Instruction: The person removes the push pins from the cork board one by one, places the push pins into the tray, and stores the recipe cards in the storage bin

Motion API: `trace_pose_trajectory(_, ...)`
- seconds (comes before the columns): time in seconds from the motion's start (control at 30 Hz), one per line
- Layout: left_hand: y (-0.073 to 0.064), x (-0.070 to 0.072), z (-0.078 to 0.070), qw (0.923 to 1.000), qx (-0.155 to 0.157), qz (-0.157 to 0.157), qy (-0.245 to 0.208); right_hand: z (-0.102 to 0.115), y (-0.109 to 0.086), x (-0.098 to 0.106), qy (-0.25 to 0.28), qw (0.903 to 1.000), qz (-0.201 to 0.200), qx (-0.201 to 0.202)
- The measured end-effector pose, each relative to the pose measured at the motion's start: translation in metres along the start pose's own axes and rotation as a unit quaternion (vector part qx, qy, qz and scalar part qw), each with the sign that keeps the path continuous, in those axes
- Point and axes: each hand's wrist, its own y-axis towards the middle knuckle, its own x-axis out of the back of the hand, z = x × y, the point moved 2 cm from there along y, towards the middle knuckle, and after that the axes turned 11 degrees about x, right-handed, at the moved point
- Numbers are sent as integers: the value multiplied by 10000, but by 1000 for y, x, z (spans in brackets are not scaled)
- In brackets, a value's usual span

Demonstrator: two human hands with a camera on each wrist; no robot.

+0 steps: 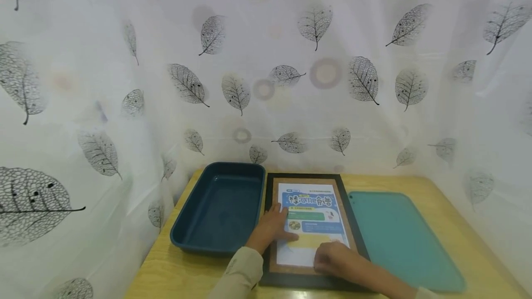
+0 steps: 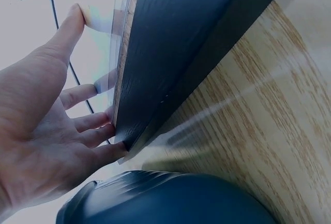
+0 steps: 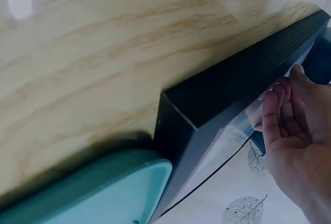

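Observation:
A printed sheet (image 1: 309, 255) with blue, green and yellow panels lies on the brown backing of a black picture frame (image 1: 355, 225). Along the frame's left side my left hand (image 1: 272, 227) is laid with fingers spread, the fingertips on the sheet's left margin and the thumb pointing across it. In the left wrist view, those fingers (image 2: 83, 94) touch a clear, glossy edge inside the black border. My right hand (image 1: 336, 260) is bent over the sheet's lower right corner, which it hides. Its fingers (image 3: 271, 105) curl in close to the sheet; I cannot tell whether they pinch it.
A deep dark blue tray (image 1: 214, 236) stands left of the frame. On the right, a flat teal board with a raised rim (image 1: 403, 239) lies close beside it. The wooden table (image 1: 162, 280) is backed by a pale curtain (image 1: 266, 114) printed with leaves.

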Motion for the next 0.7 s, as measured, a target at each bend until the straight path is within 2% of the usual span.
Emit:
trace_pose_trajectory(0.13,2,-1,0,10000,44,11,9,-5,-2,-1,360,9992,-154,6)
trace_pose_trajectory(0.33,3,-1,-1,10000,76,53,-10,-9,-5,1,840,9945,-563,261)
trace_pose_trajectory(0.6,5,-2,-1,9999,54,7,88,-18,-7,2,958,9918,-737,414)
trace_pose_trajectory(0.7,5,-3,-1,9999,78,32,86,-23,-10,3,1008,9917,-749,285)
